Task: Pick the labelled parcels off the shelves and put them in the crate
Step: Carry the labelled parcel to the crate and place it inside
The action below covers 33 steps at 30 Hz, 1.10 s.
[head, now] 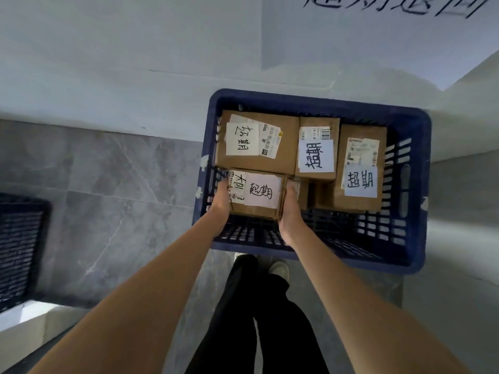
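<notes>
A dark blue slatted crate (415, 125) stands on the floor against the wall. Inside it lie three cardboard parcels with handwritten white labels: a wide parcel (289, 147) at the back left, a narrow parcel (318, 149) in the middle, and a tall parcel (361, 168) on the right. I hold a fourth labelled parcel (259, 195) low in the crate's front left part. My left hand (222, 201) grips its left side and my right hand (290, 211) grips its right side. Whether the parcel rests on the crate floor is hidden.
A second dark slatted crate (19, 247) sits at the left edge on the grey tiled floor (108, 184). A white wall (135, 63) runs behind the crate, with a white ledge (469, 117) on the right. My legs and shoes (278, 268) stand just in front of the crate.
</notes>
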Tool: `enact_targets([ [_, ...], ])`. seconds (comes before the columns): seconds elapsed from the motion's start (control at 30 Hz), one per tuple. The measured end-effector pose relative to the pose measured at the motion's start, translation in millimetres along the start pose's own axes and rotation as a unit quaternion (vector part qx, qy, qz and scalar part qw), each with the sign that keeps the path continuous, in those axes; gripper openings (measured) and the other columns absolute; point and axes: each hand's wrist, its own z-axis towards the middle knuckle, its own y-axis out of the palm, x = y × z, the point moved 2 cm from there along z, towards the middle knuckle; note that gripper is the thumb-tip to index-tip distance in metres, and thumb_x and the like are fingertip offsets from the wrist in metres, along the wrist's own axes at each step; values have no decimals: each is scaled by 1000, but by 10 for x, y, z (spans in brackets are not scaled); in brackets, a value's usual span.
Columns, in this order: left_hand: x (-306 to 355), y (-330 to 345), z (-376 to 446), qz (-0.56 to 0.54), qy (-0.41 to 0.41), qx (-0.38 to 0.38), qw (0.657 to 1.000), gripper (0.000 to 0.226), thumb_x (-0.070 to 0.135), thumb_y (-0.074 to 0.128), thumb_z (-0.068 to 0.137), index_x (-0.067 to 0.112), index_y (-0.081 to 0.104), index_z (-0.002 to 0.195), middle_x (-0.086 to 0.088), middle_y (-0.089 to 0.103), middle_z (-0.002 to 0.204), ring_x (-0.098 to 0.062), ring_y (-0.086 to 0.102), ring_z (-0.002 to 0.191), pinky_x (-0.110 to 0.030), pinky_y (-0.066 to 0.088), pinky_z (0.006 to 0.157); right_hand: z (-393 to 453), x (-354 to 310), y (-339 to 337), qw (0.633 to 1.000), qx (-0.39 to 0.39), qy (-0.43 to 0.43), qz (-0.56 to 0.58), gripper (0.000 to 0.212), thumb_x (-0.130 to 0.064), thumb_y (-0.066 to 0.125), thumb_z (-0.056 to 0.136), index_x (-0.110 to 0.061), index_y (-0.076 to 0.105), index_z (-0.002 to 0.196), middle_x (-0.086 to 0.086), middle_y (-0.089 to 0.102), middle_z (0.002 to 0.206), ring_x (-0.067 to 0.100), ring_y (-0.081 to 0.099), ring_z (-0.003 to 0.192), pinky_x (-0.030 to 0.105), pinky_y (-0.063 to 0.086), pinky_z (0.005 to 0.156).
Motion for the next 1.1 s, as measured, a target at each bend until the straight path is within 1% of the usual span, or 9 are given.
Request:
enact_targets([
  [0.07,-41,-4,107,-1,-9,14,1000,48,32,19,105,14,63,109,-6,68,102,-18,64,81,-30,52,76,100,28,13,1000,11,9,0,62,-70,23,94,-30,65,114,4,62,132,23,50,129,46,26,117],
  [0.13,-68,-33,153,0,-11,24,1000,52,37,20,104,12,63,119,-9,67,115,-25,64,101,-38,49,97,136,56,56,1000,18,22,7,64,-70,25,93,-28,61,125,4,60,134,22,48,130,44,26,118],
  [0.2,-91,-71,202,-2,-16,33,999,54,39,20,104,13,61,126,-11,66,121,-28,61,111,-43,44,104,152,77,120,999,18,27,12,69,-72,25,92,-27,57,132,4,59,135,23,46,132,45,25,118],
  [0.3,-66,-101,223,-4,-33,38,999,53,41,25,101,13,66,119,-9,69,115,-28,62,109,-42,45,104,179,92,171,999,30,33,19,65,-73,23,92,-29,62,119,4,59,135,23,46,132,45,23,119],
  [0.47,-125,-85,269,14,-50,46,998,49,50,27,96,17,57,116,-5,60,127,-24,54,118,-40,38,107,157,120,239,999,40,33,11,76,-80,25,85,-30,58,130,0,62,131,21,49,127,47,24,118],
  [0.57,-102,-83,239,64,-33,61,996,44,47,25,101,29,42,138,-3,49,140,-27,41,131,-43,27,114,190,176,256,999,42,20,7,82,-85,27,73,-33,62,124,-2,67,122,21,55,120,48,28,116],
  [0.83,-96,-100,267,93,-30,40,994,51,52,23,100,32,31,146,-5,45,146,-30,39,135,-49,26,115,99,101,297,999,47,13,-6,71,-73,21,92,-24,67,116,1,71,113,21,59,113,45,28,114],
  [0.97,-115,-44,100,141,56,55,987,52,49,19,102,36,13,152,-2,31,155,-28,28,143,-48,20,117,94,73,283,999,46,13,-14,71,-74,24,91,-24,67,116,2,72,109,20,63,107,42,35,110],
  [1.1,-175,35,-127,121,191,96,969,50,37,26,103,29,20,153,4,29,156,-17,28,143,-40,26,117,94,65,269,998,43,22,-37,67,-69,22,94,-23,66,112,5,72,104,20,65,101,36,44,99],
])
